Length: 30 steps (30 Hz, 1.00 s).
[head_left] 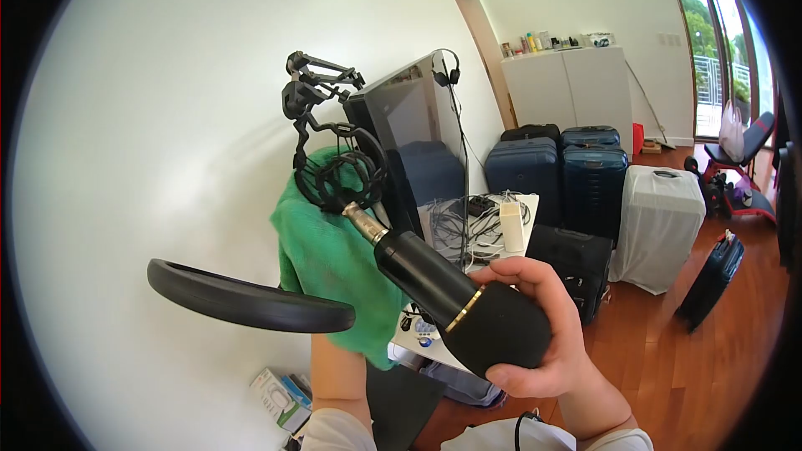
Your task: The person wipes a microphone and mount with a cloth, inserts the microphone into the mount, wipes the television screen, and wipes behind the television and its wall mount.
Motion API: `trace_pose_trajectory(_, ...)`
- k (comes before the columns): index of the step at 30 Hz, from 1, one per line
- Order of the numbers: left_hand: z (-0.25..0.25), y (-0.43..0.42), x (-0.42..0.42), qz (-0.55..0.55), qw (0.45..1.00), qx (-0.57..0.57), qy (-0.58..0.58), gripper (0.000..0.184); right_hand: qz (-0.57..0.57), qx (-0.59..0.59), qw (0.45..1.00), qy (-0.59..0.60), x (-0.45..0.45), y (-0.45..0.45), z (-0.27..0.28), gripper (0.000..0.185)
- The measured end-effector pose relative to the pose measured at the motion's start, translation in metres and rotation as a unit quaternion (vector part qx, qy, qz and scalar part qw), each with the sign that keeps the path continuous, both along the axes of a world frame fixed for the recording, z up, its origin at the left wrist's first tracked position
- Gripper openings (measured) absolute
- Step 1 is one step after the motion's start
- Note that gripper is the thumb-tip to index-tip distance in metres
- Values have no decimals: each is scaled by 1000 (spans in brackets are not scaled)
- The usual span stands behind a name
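My right hand (547,317) is wrapped round the foam-covered end of a black microphone (434,280), which slants up to the left. The microphone's metal end meets a black shock mount (338,171) on a jointed boom arm (313,83). A green cloth (334,259) hangs behind the mount and microphone. My left forearm rises into the cloth, which covers my left hand, so its fingers are hidden. A round black pop filter (251,301), seen nearly edge-on, stands out to the left in front of the cloth.
A monitor (409,134) stands behind the mount, beside a white desk (528,209) with tangled cables. Several suitcases (595,175) are on the wooden floor (635,359). A white cabinet (572,92) is at the back. Boxes (280,397) lie at lower left.
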<state>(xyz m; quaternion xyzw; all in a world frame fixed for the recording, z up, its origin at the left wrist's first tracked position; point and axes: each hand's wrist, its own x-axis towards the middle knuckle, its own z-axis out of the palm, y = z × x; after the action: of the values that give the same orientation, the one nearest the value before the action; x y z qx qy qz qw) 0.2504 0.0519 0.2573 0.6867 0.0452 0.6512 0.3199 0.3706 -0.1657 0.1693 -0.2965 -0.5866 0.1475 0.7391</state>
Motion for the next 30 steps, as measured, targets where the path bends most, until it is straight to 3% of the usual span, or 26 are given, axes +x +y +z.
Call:
trace_pose_trajectory(8, -4, 4, -2, 6, 1000, -8, 24, 29, 5, 11, 1000, 3, 1, -6, 3, 88)
trace_pose_trajectory(17, -11, 5, -7, 5, 999, -19, 47, 31, 47, 12, 994, 100, -2, -12, 1, 86)
trace_pose_trajectory(24, -30, -3, -10, 5, 997, -25, 72, 32, 21, 4, 1000, 9, -7, -15, 0, 86)
trace_pose_trajectory(30, -91, -25, -23, 10, 989, -64, 135, 33, 21, -19, 999, -18, -9, -17, -4, 91)
